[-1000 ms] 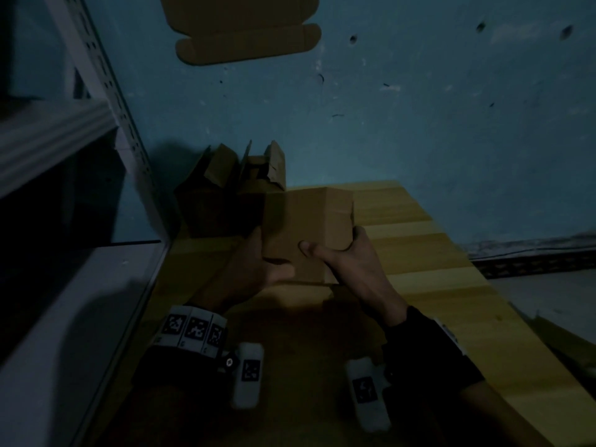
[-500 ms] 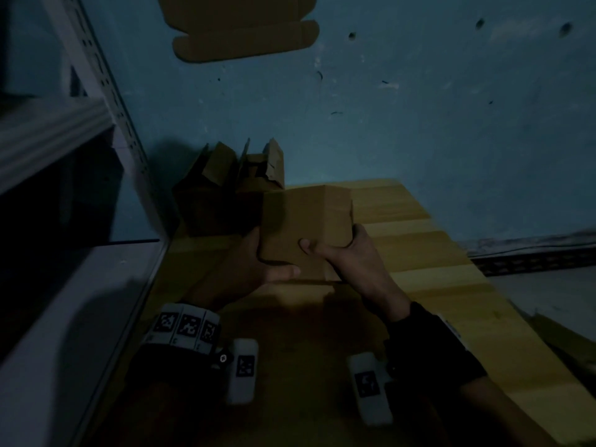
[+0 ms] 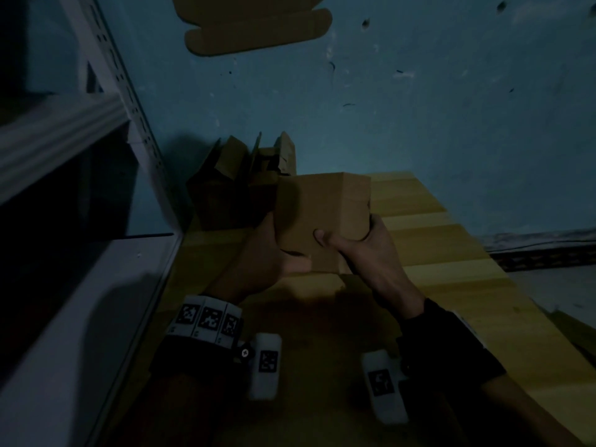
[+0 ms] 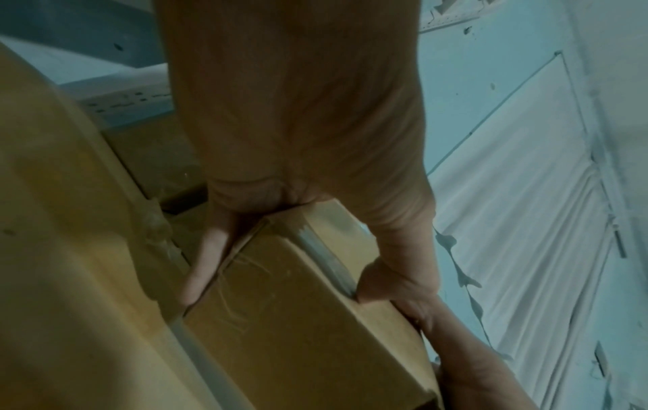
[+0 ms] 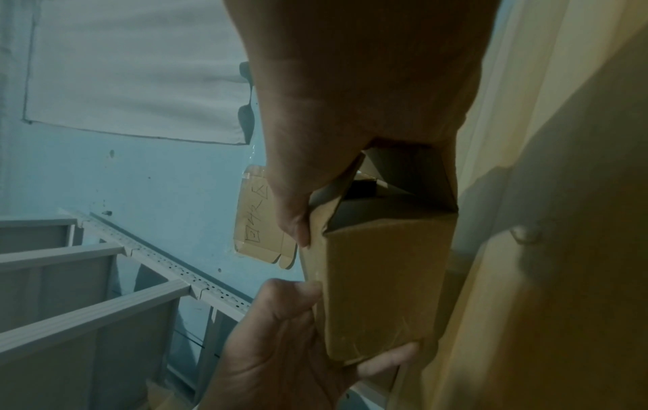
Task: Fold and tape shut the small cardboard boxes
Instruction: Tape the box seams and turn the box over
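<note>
A small brown cardboard box (image 3: 322, 217) is held up over the wooden table (image 3: 451, 285) by both hands. My left hand (image 3: 277, 253) grips its left side, thumb across the near lower face. My right hand (image 3: 351, 243) grips the right lower corner, thumb on the near face and fingers round the far side. The left wrist view shows the left hand (image 4: 280, 249) round a corner of the box (image 4: 298, 319), with clear tape along an edge. In the right wrist view the right hand (image 5: 350, 194) holds the box (image 5: 378, 291) at an end that stands partly open.
A pile of open, unfolded cardboard boxes (image 3: 245, 182) stands against the blue wall at the table's back left. A flat cardboard cutout (image 3: 254, 30) hangs on the wall above. White metal shelving (image 3: 96, 156) runs along the left.
The box has stayed in both hands and has been raised slightly; the grips look the same.
</note>
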Action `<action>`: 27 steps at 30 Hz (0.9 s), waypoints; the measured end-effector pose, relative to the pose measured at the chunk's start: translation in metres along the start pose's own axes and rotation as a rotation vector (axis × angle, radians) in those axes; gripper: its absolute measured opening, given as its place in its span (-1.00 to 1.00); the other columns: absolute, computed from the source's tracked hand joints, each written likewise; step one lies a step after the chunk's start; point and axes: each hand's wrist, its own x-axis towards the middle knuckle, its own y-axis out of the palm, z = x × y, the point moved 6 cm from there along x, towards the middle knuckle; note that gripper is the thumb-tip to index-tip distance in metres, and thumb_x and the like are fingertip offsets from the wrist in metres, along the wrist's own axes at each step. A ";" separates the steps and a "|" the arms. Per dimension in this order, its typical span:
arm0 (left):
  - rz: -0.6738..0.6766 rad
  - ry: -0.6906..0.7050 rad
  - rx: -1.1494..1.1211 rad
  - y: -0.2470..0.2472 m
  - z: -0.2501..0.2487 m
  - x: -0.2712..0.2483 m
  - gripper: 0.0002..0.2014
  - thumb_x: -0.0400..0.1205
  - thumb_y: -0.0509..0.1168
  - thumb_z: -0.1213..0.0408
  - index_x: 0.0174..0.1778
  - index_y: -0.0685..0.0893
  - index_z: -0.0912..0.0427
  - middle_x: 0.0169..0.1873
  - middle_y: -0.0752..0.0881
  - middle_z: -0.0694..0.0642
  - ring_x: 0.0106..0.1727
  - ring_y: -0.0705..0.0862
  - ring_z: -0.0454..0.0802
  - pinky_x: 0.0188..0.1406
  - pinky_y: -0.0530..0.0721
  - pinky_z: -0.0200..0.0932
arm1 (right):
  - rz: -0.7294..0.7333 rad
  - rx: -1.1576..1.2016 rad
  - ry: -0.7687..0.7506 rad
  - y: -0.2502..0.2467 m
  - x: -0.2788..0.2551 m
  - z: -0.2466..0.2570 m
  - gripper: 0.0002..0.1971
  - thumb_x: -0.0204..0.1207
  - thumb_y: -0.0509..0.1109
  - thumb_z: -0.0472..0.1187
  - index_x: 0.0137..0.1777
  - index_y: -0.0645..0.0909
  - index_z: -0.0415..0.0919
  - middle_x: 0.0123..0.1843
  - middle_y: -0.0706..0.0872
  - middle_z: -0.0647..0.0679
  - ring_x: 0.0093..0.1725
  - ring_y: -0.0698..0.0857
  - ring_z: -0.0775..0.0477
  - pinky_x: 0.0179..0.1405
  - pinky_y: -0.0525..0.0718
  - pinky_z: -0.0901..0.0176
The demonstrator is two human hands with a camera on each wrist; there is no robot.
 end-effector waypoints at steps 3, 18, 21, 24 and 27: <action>-0.004 0.005 0.016 0.000 -0.001 -0.001 -0.03 0.33 0.66 0.30 0.62 0.28 0.07 0.32 0.53 -0.04 0.34 0.53 -0.03 0.28 0.49 -0.08 | 0.008 0.006 -0.008 0.001 0.000 0.000 -0.16 0.26 0.79 0.00 0.48 0.45 -0.14 0.29 0.75 0.02 0.20 0.78 0.02 0.20 0.82 -0.04; 0.001 0.039 0.003 -0.003 -0.003 -0.003 -0.06 0.37 0.63 0.24 0.64 0.27 0.02 0.33 0.51 -0.09 0.40 0.52 -0.01 0.31 0.52 -0.03 | -0.001 0.023 -0.052 0.001 -0.002 0.006 -0.15 0.24 0.78 0.04 0.47 0.44 -0.11 0.29 0.74 0.04 0.22 0.77 0.02 0.19 0.82 -0.05; -0.038 0.119 -0.091 -0.005 -0.007 -0.004 -0.02 0.38 0.64 0.16 0.67 0.25 -0.02 0.49 0.49 -0.04 0.47 0.51 -0.01 0.37 0.59 0.04 | -0.070 0.088 -0.059 -0.005 0.004 0.008 -0.03 0.14 0.80 0.20 0.50 0.47 -0.12 0.30 0.77 0.02 0.21 0.80 -0.01 0.16 0.84 -0.13; -0.229 0.225 -0.113 -0.015 -0.014 -0.006 -0.14 0.34 0.68 0.18 0.55 0.42 -0.02 0.48 0.49 -0.05 0.42 0.52 -0.16 0.31 0.61 -0.17 | -0.135 0.155 -0.065 -0.011 0.010 0.007 0.01 0.06 0.81 0.28 0.47 0.54 -0.14 0.27 0.81 0.01 0.18 0.84 -0.03 0.13 0.84 -0.14; -0.327 0.379 0.006 -0.020 -0.024 -0.010 -0.41 0.29 0.71 0.22 0.21 0.66 0.04 0.20 0.62 -0.04 0.16 0.63 -0.24 0.04 0.67 -0.37 | -0.153 0.141 -0.075 -0.013 0.012 0.003 0.00 0.06 0.80 0.31 0.46 0.56 -0.13 0.25 0.82 0.03 0.18 0.84 0.01 0.11 0.85 -0.09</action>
